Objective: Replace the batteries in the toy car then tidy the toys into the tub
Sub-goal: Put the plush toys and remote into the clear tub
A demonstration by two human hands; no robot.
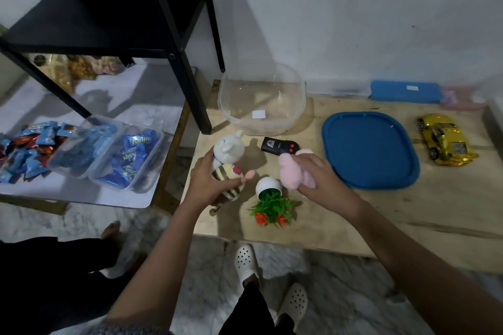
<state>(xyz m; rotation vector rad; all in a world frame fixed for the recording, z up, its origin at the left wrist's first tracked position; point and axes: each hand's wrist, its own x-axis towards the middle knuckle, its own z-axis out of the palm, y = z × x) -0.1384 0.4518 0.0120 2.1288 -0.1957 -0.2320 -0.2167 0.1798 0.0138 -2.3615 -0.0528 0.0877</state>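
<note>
Left hand (206, 179) curls round the striped body of a bee plush (228, 149) near the left edge of the table (381, 215), the toy's white head poking out above the fingers. Just beside it, toward the middle, right hand (318, 174) closes over a pink plush (292, 174). Both toys look soft and light, so they should squash under a grip rather than slip. A handful round the body, as each hand has now, seems the sure hold (a pinch on an ear or limb would likely leave them dangling). The tub (296, 106) stands at the far left corner, near both hands, with no toys in it yet. It is clear-walled and probably light enough to skid if nudged, so dropping toys in from above seems wiser. Between the hands and the tub lies a black remote (280, 146), hard and smooth, best taken across its narrow sides. A potted plant (272, 204) lies tipped over by the near edge, between the wrists. The blue lid (370, 149) lies flat right of the middle. Beyond it, toward the right edge and well apart from the hands, sits the gold car (443, 139). It looks rigid and glossy, so it would want a hold across the body, not the wheels. Whether its batteries are in, I cannot tell. A blue box (405, 91) lies along the far edge.
</note>
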